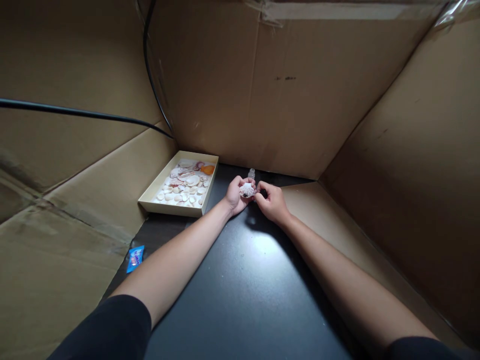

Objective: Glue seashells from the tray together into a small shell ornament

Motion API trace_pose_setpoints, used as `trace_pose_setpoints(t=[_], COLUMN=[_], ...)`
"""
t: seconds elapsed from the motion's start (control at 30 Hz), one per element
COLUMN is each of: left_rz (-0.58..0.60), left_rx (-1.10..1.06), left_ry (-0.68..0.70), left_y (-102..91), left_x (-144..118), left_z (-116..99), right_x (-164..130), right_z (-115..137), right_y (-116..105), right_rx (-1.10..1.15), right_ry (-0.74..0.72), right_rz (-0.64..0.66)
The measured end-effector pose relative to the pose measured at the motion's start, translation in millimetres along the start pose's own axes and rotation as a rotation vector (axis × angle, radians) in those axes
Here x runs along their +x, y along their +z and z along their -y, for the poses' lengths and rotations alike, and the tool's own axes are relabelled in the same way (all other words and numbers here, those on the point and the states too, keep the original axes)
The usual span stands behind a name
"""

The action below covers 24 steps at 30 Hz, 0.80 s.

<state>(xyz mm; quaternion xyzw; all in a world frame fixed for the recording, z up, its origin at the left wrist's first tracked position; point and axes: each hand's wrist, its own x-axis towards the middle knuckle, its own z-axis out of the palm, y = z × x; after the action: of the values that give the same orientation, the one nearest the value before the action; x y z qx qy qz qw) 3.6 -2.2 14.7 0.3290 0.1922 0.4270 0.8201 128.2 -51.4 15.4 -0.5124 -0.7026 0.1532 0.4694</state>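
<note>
Near the back of the tabletop (225, 280), a scallop shell (246, 190) in hand

At left, the loose shells (192, 180) lie in a shallow tray (172, 208), apart from both hands. In the middle, the left hand (234, 199) cups the scallop shell outside the tray, fingers curled beneath and thumb at its side. At its right edge the right hand (274, 204) is bent nearly closed, thumb and forefinger close together; whether they grip anything cannot be told. Handling of this one piece looks under way and unfinished, as it is not set down; how many others are done or left is unclear.

Counted left to right: one blue packet (135, 258), one tray, well over a dozen shells, too overlapped for an exact number, including one orange shell (207, 170); one scallop shell; one small clear bottle (251, 173) behind the hands.
</note>
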Motion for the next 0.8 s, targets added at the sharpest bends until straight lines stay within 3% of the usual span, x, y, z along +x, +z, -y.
trace_pose_setpoints(t=[0.23, 0.4, 0.57, 0.8], left_rz=[0.004, 0.001, 0.01, 0.001], left_rx=[-0.009, -0.021, -0.009, -0.023], left_ry=[0.0, 0.001, -0.005, -0.01], left_y=[0.6, 0.3, -0.3, -0.1], left_x=[0.3, 0.7, 0.7, 0.9], left_z=[0.3, 0.2, 0.5, 0.4], right_x=[0.1, 0.3, 0.0, -0.1], right_z=[-0.2, -0.3, 0.2, -0.3], right_y=[1.0, 0.9, 0.4, 0.0], right_rx=[0.003, -0.02, 0.009, 0.003], right_ry=[0.044, 0.032, 0.029, 0.003], right_rz=[-0.05, 0.014, -0.046, -0.007])
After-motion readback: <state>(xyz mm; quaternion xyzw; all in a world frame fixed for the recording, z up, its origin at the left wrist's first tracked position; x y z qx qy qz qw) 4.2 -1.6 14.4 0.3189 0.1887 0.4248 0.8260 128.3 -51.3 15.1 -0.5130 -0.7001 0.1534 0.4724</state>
